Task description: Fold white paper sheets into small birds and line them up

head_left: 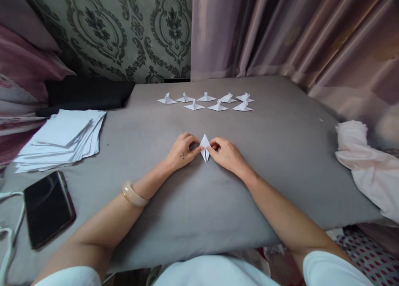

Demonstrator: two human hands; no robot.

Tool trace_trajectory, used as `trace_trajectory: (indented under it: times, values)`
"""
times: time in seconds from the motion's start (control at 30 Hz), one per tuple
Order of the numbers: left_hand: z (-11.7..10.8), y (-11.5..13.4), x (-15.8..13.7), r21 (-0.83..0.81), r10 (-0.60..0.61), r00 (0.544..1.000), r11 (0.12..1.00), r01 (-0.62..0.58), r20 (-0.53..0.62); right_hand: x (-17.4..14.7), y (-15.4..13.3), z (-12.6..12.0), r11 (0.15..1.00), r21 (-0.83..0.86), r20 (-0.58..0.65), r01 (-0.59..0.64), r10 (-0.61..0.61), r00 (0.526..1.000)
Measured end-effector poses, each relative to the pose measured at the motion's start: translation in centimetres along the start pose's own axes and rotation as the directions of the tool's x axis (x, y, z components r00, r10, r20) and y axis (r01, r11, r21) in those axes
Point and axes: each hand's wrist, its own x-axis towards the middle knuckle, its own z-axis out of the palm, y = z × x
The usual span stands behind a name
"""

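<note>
Head view: grey-covered tabletop (140, 228) takes up most of the field. Behind it, mauve curtain (230, 28) at right, patterned wall (137, 28) at left. Black cloth (90, 92), folded, at far left; paper stack (62, 132), white and uneven at the edges, just in front of it. Pale cloth (368, 169) bunched at right edge. Phone (48, 209), screen dark, lies near the left edge with a white cable (10, 240) beside it.

Left hand (183, 152) and right hand (227, 154) over mid-tabletop, backs up (both carry small dark dots). Fingers of each drawn nearly together in a pinch, 1 hand per side of the same sheet. Beige bangle (134, 194) on left forearm.

Folded paper diamond (205, 142) sits between the 2 hands, 1 tip pointing away from the person, 1 toward; dark centre line in the nearer half. Contact with tabletop: cannot tell.

Beyond the hands, 8 paper figures (206, 97): 5 in back, 3 in front.
</note>
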Motion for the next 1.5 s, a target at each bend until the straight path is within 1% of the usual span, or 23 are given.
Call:
trace_trajectory:
  times: [0.13,0.2,0.27,0.33,0.4,0.47,0.53,0.63,0.67,0.73,0.77,0.8,0.9,1.0,1.07,1.13,1.17,1.23,1.3,1.4,1.5]
  values:
    - [0.1,-0.4,0.2,-0.131,-0.038,0.999,0.991,0.041,0.022,0.1,0.2,0.4,0.994,0.113,-0.037,0.014,-0.009,0.999]
    - [0.1,-0.4,0.3,-0.206,-0.074,0.997,0.976,0.073,0.004,0.4,0.3,0.7,0.980,0.199,-0.069,0.026,-0.013,0.998]
    - [0.1,-0.2,0.3,-0.253,-0.098,0.993,0.964,0.077,-0.069,0.8,0.3,1.1,0.947,0.319,-0.114,0.037,-0.001,0.994]
    - [0.0,0.1,0.2,-0.260,-0.066,0.982,0.965,0.019,-0.176,1.2,0.3,1.4,0.894,0.445,-0.143,0.047,0.019,0.990]
    - [-0.1,0.3,0.1,-0.245,-0.012,0.967,0.968,-0.053,-0.256,1.5,0.3,1.7,0.850,0.523,-0.144,0.060,0.019,0.989]
    - [-0.2,0.5,0.1,-0.261,0.004,0.959,0.962,-0.081,-0.283,1.6,0.3,1.8,0.836,0.544,-0.137,0.077,-0.002,0.991]
    - [-0.2,0.6,0.0,-0.311,-0.005,0.956,0.946,-0.091,-0.294,1.6,0.2,1.7,0.843,0.528,-0.160,0.108,-0.027,0.987]
    - [-0.3,0.8,0.2,-0.439,-0.051,0.945,0.893,-0.102,-0.324,1.4,-0.1,1.5,0.852,0.495,-0.222,0.170,-0.065,0.973]
    - [-0.2,0.8,0.2,-0.507,-0.085,0.944,0.857,-0.093,-0.318,1.3,-0.1,1.5,0.852,0.489,-0.240,0.188,-0.076,0.968]
    - [-0.2,0.9,0.3,-0.649,-0.161,0.951,0.759,-0.051,-0.263,1.2,-0.3,1.3,0.849,0.481,-0.271,0.219,-0.094,0.958]
    - [-0.2,1.0,0.3,-0.697,-0.186,0.956,0.716,-0.025,-0.225,1.1,-0.4,1.2,0.848,0.478,-0.281,0.229,-0.099,0.955]
    - [-0.1,1.0,0.3,-0.721,-0.199,0.960,0.693,-0.004,-0.197,1.1,-0.4,1.2,0.847,0.478,-0.288,0.235,-0.102,0.952]
    - [0.0,1.5,0.1,-0.709,-0.195,0.965,0.705,0.014,-0.176,1.0,-0.6,1.1,0.830,0.507,-0.282,0.232,-0.094,0.955]
    - [0.1,2.1,-0.1,-0.725,-0.178,0.970,0.689,0.003,-0.164,1.1,-0.5,1.1,0.771,0.609,-0.230,0.185,-0.052,0.972]
    - [-0.1,2.4,-0.2,-0.760,-0.180,0.972,0.650,0.003,-0.150,1.2,-0.3,1.1,0.682,0.720,-0.172,0.126,0.000,0.985]
    - [-0.3,2.6,-0.2,-0.785,-0.182,0.973,0.620,0.001,-0.142,1.4,-0.1,1.0,0.571,0.819,-0.100,0.059,0.042,0.994]
    - [-0.4,2.6,-0.2,-0.790,-0.180,0.974,0.613,0.002,-0.137,1.4,0.0,0.9,0.522,0.852,-0.063,0.027,0.052,0.997]
    - [-0.6,2.6,-0.2,-0.796,-0.176,0.977,0.606,0.011,-0.121,1.5,0.1,0.7,0.457,0.889,-0.002,-0.019,0.045,0.999]
    - [-0.6,2.6,-0.2,-0.806,-0.174,0.980,0.591,0.029,-0.092,1.4,0.1,0.6,0.434,0.900,0.034,-0.041,0.024,0.999]
    - [-0.5,2.7,-0.3,-0.825,-0.172,0.984,0.562,0.058,-0.048,1.4,0.0,0.6,0.445,0.895,0.054,-0.044,-0.009,0.999]
    - [-0.6,2.8,-0.3,-0.831,-0.173,0.985,0.550,0.082,-0.018,1.4,0.0,0.6,0.454,0.890,0.052,-0.033,-0.030,0.998]
